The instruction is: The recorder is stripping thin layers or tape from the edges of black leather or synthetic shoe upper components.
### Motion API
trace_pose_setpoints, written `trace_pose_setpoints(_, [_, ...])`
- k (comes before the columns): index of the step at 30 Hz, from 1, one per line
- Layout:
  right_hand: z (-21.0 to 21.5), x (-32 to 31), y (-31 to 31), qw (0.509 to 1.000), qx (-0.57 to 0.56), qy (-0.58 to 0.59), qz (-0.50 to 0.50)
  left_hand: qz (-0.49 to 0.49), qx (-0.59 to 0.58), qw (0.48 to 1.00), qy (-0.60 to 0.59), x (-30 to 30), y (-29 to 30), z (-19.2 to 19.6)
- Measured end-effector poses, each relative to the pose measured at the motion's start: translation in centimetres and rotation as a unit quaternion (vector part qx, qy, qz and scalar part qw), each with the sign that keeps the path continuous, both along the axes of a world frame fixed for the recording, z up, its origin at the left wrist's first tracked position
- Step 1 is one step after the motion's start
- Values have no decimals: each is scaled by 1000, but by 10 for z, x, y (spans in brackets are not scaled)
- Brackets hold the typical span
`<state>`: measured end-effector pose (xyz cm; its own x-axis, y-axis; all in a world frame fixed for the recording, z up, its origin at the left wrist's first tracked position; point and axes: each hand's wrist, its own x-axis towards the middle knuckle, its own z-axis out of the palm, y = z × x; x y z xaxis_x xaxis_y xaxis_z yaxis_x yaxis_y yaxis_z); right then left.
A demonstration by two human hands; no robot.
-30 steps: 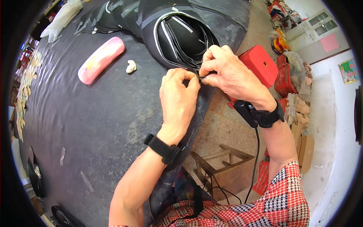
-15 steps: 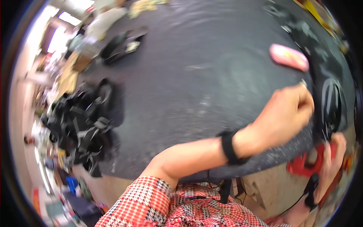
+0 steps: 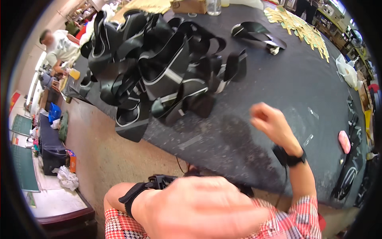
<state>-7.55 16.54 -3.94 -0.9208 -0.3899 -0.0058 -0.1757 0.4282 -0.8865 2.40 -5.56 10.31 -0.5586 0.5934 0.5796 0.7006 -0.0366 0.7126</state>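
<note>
My left hand (image 3: pixel 207 211) is raised close to the camera at the bottom, its back showing. Its fingers are smeared by motion, so whatever they hold cannot be made out. Over the near middle of the table hovers my right hand (image 3: pixel 274 125), fingers curled in, with nothing visible in them. To its left lies a heap of curved black pieces (image 3: pixel 167 75) with light grey edging, overlapping one another. Neither hand touches the heap. A separate curved black piece (image 3: pixel 254 31) rests beyond it, with a small whitish bit at its end.
On the dark table (image 3: pixel 274 79), a pink oblong object (image 3: pixel 344 142) sits at the right beside long glossy black pieces (image 3: pixel 346 183). Farther back are yellowish cut pieces (image 3: pixel 298 26), a white plastic bag (image 3: pixel 347 71) and a cardboard box (image 3: pixel 189 6). Another person (image 3: pixel 61 46) stands far left.
My view has swung left toward the black heap. My right hand has left the glossy black pieces at the right. My left hand has drawn back from the table toward me.
</note>
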Motion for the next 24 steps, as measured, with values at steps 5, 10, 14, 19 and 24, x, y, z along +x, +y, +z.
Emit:
trace_pose_setpoints(5, [24,-16,-136,987,79,123,72,-14,12,998,54,3,-87,1])
trace_pose_setpoints(10, [-23,-32,-164,919,255,300,-30,8,6,998,68,-11,-152,-5])
trace_pose_setpoints(14, [-24,-17,-150,920,234,314,-18,161,-61,983,-58,-26,-169,-56])
trace_pose_setpoints(19, [-7,35,-156,881,206,425,38,320,-78,917,-225,-31,-139,-134])
trace_pose_setpoints(24, [-19,63,-149,879,129,458,27,259,-336,901,-95,-45,-106,-129])
